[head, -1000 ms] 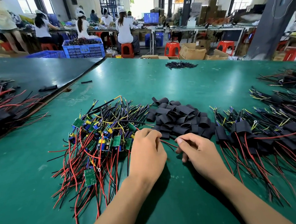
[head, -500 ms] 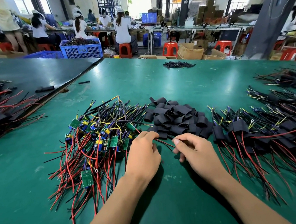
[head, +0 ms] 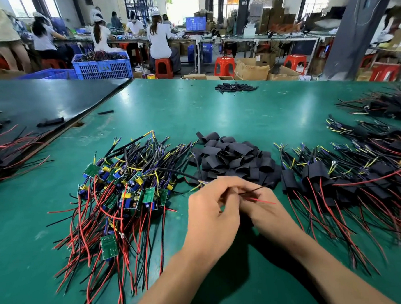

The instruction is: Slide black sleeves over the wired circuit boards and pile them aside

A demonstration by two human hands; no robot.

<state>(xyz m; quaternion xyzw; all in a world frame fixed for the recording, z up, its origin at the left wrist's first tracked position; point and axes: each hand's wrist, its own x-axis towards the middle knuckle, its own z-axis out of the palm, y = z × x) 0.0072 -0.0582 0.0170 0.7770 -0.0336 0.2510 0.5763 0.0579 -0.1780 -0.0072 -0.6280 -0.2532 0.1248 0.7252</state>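
Wires (head: 263, 201) between left hand (head: 210, 221), right hand (head: 269, 215)

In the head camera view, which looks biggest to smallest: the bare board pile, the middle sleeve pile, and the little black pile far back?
Largest: bare board pile, wires included.
Next: sleeve pile.
Smallest: far black pile, but distance shrinks it, so its true size is unsure.

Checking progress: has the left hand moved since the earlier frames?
Yes: left hand shifted right, off the bare boards, toward the right hand near the sleeve pile.
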